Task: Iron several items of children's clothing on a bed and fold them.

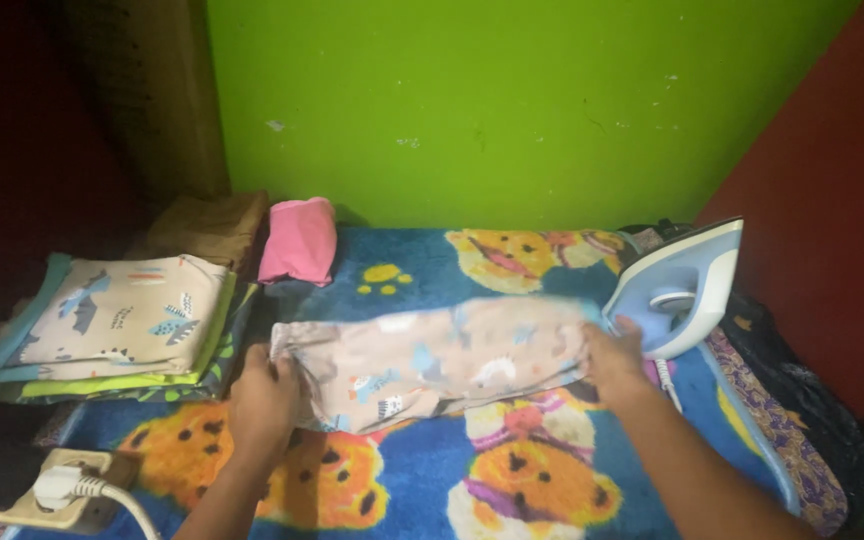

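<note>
Beige printed garment (432, 362): long axis runs between your hands. Your left hand (264, 400) pinches its left end; your right hand (614, 358) grips the opposite end.

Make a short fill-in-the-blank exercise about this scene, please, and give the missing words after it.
1. Both hands, left hand and right hand, hold a beige printed ____ flat on the blanket.
2. The iron stands on its heel beside the ____ hand.
3. The folded pile lies on the person's ____ side.
4. The small folded cloth by the wall is ____.

Missing words: garment; right; left; pink
</note>
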